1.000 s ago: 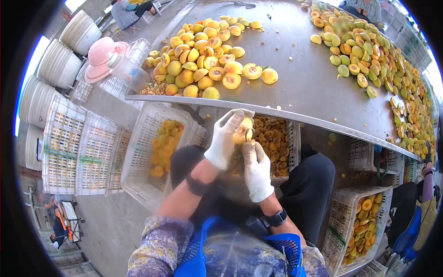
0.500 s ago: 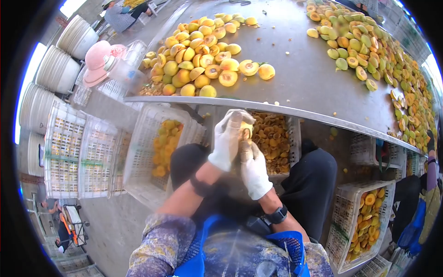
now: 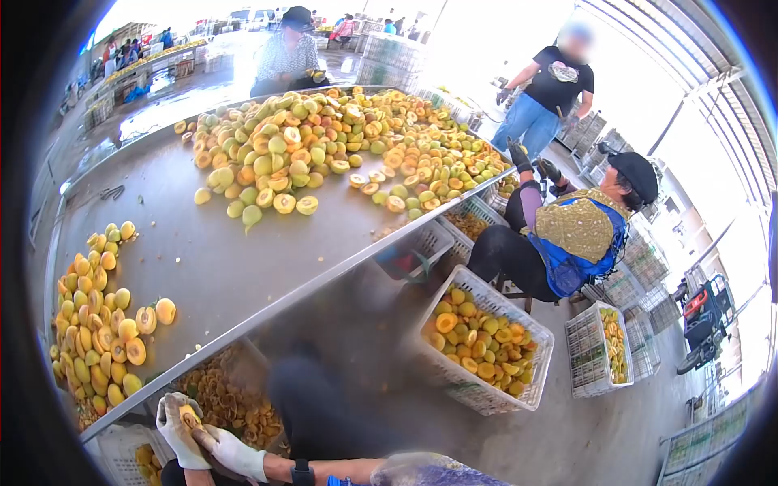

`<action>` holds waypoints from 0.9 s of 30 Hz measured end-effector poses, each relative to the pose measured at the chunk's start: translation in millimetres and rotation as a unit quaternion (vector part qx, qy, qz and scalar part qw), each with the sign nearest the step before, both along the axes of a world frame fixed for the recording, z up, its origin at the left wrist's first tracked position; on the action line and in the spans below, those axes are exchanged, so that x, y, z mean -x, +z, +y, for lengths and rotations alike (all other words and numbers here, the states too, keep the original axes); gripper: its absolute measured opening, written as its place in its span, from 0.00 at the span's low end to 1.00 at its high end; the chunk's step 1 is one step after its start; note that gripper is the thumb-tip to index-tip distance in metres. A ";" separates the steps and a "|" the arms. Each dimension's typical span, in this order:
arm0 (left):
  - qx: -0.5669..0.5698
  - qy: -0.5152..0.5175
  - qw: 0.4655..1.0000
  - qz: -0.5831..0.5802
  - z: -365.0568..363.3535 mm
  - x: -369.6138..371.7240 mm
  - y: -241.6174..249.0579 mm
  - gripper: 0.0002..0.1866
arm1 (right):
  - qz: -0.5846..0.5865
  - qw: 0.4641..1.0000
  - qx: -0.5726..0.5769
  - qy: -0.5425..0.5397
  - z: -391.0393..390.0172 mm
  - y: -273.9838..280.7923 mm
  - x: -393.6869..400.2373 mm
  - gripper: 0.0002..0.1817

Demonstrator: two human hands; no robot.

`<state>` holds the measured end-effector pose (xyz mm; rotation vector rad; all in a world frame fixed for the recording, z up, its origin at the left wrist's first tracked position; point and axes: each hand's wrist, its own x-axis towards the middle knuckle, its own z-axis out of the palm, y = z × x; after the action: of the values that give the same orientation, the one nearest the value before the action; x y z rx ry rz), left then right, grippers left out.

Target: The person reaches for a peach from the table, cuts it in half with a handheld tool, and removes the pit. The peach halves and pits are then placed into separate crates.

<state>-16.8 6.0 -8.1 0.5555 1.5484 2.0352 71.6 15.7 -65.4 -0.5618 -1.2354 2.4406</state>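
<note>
Low at the left of the view, my left hand [image 3: 180, 431], in a white glove, is closed around a yellow fruit piece [image 3: 190, 416]. My right hand [image 3: 233, 454], also gloved, meets it there, its fingers pressed against the same fruit; whether it holds a tool is too small to tell. Both hands are just below the metal table's edge. Under them stands a crate of brownish fruit pieces [image 3: 231, 393]. On the table, a pile of halved fruit [image 3: 97, 324] lies close by at the left.
The metal table [image 3: 219, 267] bears a larger fruit pile [image 3: 284, 146] at its far side. A white crate of fruit [image 3: 486, 348] stands on the floor. A seated co-worker [image 3: 575, 227] is at the right, a standing person [image 3: 551, 89] behind, another person [image 3: 288, 53] across the table.
The view has swung to the right, so my hands now appear at the lower left and the co-workers are in sight. Both hands remain together at the fruit.
</note>
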 end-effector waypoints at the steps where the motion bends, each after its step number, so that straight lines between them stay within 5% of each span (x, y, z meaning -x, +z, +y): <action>1: 0.002 -0.003 1.000 0.020 -0.4 0.7 -0.5 0.18 | 0.018 1.000 0.015 0.011 1.1 -1.4 1.6 0.23; 4: -0.035 0.010 0.999 0.033 6.0 -5.9 5.9 0.21 | 0.033 0.996 0.079 0.022 2.6 10.6 -2.7 0.23; 8: 0.111 -0.060 0.991 -0.034 7.6 -14.9 39.7 0.27 | 0.009 0.998 0.060 0.019 13.0 11.0 -4.7 0.22; 13: 0.123 -0.023 0.992 -0.018 7.5 -4.5 23.2 0.24 | 0.042 0.992 0.115 0.024 -0.3 -25.2 21.7 0.23; 15: 0.150 -0.010 0.988 -0.016 5.3 5.0 11.9 0.23 | 0.015 0.999 -0.019 0.026 -3.4 -28.1 19.8 0.24; 20: 0.109 0.010 0.994 0.010 1.8 5.9 1.7 0.20 | 0.066 0.987 0.135 0.062 -8.2 -16.8 18.3 0.28; 23: 0.079 0.015 0.996 0.040 -0.4 5.0 -0.9 0.20 | 0.106 0.955 0.264 0.089 -1.1 6.4 5.7 0.30; 27: 0.048 0.007 0.999 0.021 1.7 2.1 1.4 0.20 | -0.069 0.941 0.228 0.238 46.1 85.7 -50.0 0.33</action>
<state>-18.9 7.7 -6.6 0.5545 1.6684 1.9586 121.6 61.8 20.3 -0.6188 -0.9272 3.1871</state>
